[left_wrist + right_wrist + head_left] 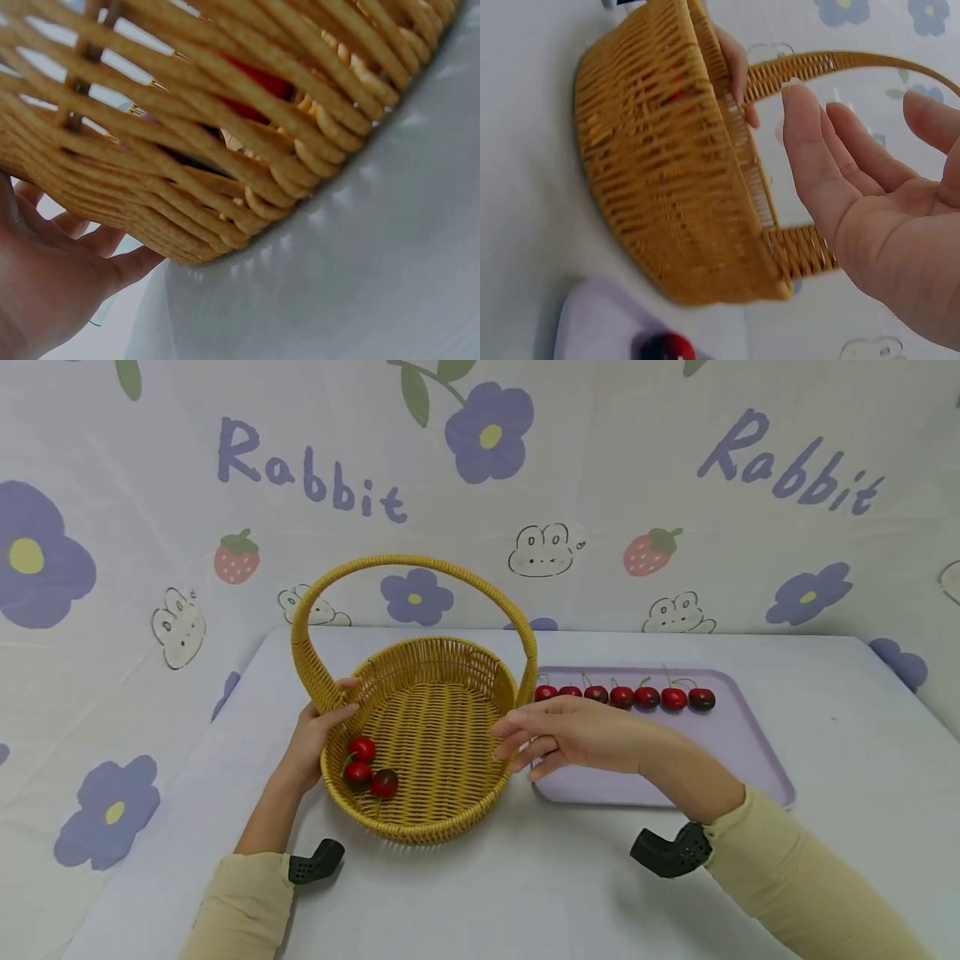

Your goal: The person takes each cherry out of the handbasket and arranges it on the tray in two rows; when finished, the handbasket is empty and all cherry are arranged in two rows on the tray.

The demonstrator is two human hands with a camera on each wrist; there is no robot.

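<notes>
My left hand [306, 745] grips the rim of a yellow wicker basket [438, 727] where the tall arched handle [408, 561] joins it on the left. Three dark red cherries [362, 749] lie together at the left inside the basket. In the left wrist view, the woven wall [187, 120] hides most of the fruit; a little red shows through. Beside the basket's right rim hovers my right hand [573, 733], its fingers loosely bent and holding nothing. The right wrist view shows this hand [870, 195] apart from the basket wall [652, 165].
A pale purple tray [723, 760] lies right of the basket, partly behind my right forearm. Along its far side runs a row of several stemmed cherries [673, 699]. Behind the white table [540, 885] hangs a patterned cloth [585, 435].
</notes>
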